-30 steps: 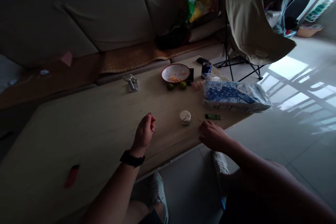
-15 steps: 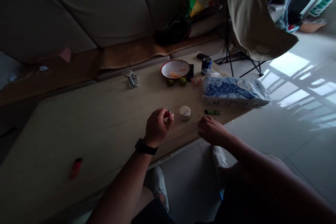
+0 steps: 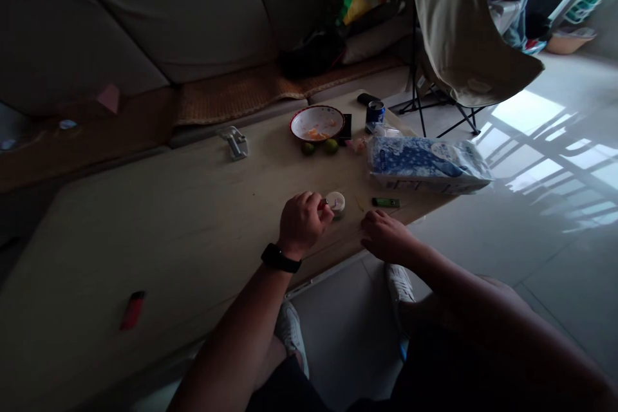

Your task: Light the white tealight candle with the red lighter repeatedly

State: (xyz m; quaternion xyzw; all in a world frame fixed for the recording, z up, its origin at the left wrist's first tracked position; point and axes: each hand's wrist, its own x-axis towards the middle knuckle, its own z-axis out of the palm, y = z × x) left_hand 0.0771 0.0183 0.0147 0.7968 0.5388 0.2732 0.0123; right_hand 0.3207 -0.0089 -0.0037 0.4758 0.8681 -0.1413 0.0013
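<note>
My left hand [image 3: 303,222] is closed around a lighter [image 3: 325,203] whose metal top pokes out by the thumb; most of its red body is hidden in the fingers. That top is right beside a small round white candle cup [image 3: 336,201] with a purplish wick-like bit in the middle. At the table's near edge rests my right hand [image 3: 387,232], its fingers curled together; whatever they hold, if anything, is hidden. A thin yellowish stick [image 3: 359,203] and a green lighter [image 3: 385,203] lie just beyond it.
Farther back on the table [image 3: 183,212] are a bowl with orange scraps [image 3: 317,122], two green fruits [image 3: 331,146], a blue can [image 3: 375,115] and a blue-white plastic-wrapped pack [image 3: 427,162]. A red lighter [image 3: 132,311] lies far left. A folding chair [image 3: 468,45] stands behind.
My left hand has moved right with the lighter, from a gap away up to the candle cup. My right hand stays about where it was. The view has shifted slightly.
</note>
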